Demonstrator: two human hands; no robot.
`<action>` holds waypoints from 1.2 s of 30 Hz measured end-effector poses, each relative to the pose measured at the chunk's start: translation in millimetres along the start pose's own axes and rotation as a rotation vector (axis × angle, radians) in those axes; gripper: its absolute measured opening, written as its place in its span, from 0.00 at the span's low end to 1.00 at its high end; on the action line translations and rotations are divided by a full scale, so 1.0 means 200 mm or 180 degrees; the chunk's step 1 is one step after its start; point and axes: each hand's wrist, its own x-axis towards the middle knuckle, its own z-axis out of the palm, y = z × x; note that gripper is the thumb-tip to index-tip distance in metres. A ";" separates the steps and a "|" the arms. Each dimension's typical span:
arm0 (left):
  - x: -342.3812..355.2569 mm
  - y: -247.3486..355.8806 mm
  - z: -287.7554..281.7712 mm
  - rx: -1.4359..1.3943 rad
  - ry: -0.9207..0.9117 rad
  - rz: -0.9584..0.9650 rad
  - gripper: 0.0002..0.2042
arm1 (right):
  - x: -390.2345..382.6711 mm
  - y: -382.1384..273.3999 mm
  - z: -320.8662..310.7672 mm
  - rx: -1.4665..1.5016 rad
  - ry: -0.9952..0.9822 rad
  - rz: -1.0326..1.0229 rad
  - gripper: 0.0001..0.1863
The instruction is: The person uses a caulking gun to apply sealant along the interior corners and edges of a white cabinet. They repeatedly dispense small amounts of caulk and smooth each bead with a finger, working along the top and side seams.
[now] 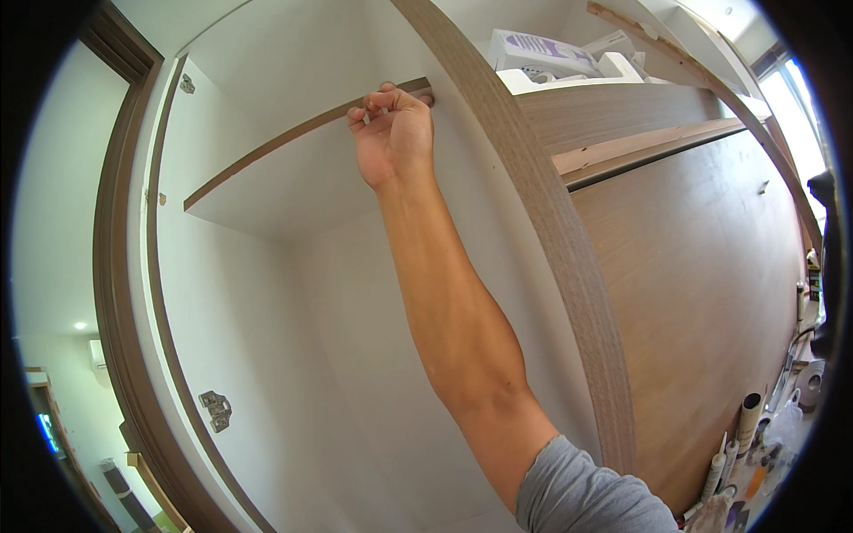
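My right hand (393,138) is raised at the front edge of a brown-edged shelf (258,155) inside an open white cabinet. The palm faces me and the fingers are curled at the edge; whether they hold anything small there is hidden. The bare forearm crosses the cabinet's interior (329,311) from the lower right. Metal hinge fittings (216,409) are on the cabinet's left side, and a wood-grain upright (551,266) forms its right front. My left hand is out of view.
A brown door frame (115,266) stands at the left. On the right are a large wooden panel (684,293), an upper ledge holding a purple-and-white box (538,55), and several tubes (746,413) among cluttered supplies along the lower edge. A window (795,107) shows at the far right.
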 end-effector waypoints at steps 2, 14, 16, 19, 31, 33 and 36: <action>0.01 -0.01 0.01 -0.0116 -0.0004 -0.0062 0.12 | -0.01 0.00 0.00 -0.0033 0.0003 -0.0024 0.26; 0.13 -0.25 -0.09 -0.0997 -0.0015 -0.0909 0.16 | -0.16 0.01 -0.11 -0.0752 -0.1061 -0.0324 0.54; 0.16 -0.28 -0.08 -0.1234 -0.0052 -0.0997 0.17 | -0.20 0.02 -0.15 -0.0921 -0.1366 -0.0348 0.52; 0.15 -0.26 -0.03 -0.1265 0.0156 -0.0900 0.14 | -0.38 0.06 -0.33 -0.0936 -0.1001 -0.0109 0.46; 0.07 -0.09 -0.06 -0.0709 -0.0234 -0.0558 0.13 | -3.27 -0.30 -1.54 -0.7551 -0.0250 0.2388 0.17; 0.06 -0.07 -0.09 -0.0732 -0.0222 -0.0596 0.14 | -3.47 -0.55 -1.40 -0.6665 -0.0784 0.5035 0.29; 0.07 -0.10 -0.08 -0.0696 -0.0199 -0.0595 0.16 | -3.50 -0.73 -1.25 -0.5808 -0.1527 0.6546 0.36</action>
